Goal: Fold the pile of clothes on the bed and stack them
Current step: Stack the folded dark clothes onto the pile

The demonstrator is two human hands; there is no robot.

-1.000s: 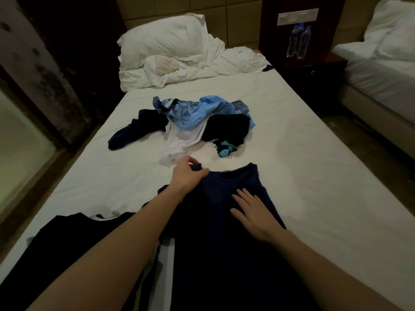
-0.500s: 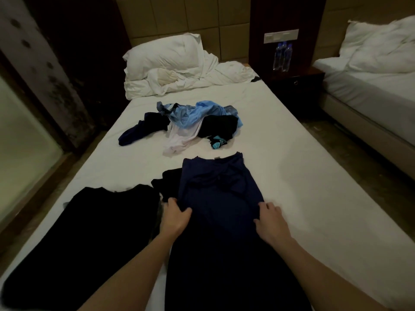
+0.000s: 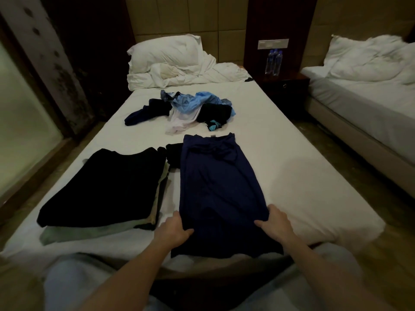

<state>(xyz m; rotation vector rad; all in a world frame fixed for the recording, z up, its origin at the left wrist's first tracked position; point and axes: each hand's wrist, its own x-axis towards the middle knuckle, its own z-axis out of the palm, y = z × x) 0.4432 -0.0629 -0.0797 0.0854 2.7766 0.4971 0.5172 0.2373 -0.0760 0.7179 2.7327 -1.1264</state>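
Both hands hold the near part of a navy garment (image 3: 215, 187). The left hand (image 3: 174, 230) grips its left edge with the thumb on top of the cloth and the fingers seemingly under it, and the right hand (image 3: 275, 223) grips the right edge in the same way. This garment lies flat on the white bed (image 3: 292, 176) as a long narrow strip, its far end close to the unfolded pile; its sides seem already folded in, so I judge that the fold from near to far is not yet done.

To the left, just beside the garment, a stack of folded clothes (image 3: 105, 189) is ready, with a black piece on top and pale greenish pieces under it. A small black item (image 3: 174, 153) lies between the stack and the garment. Farther away, in the middle of the bed, the pile of loose clothes (image 3: 186, 111) waits: light blue, white, black and dark blue pieces. So part of the work is finished, and several pieces are left.
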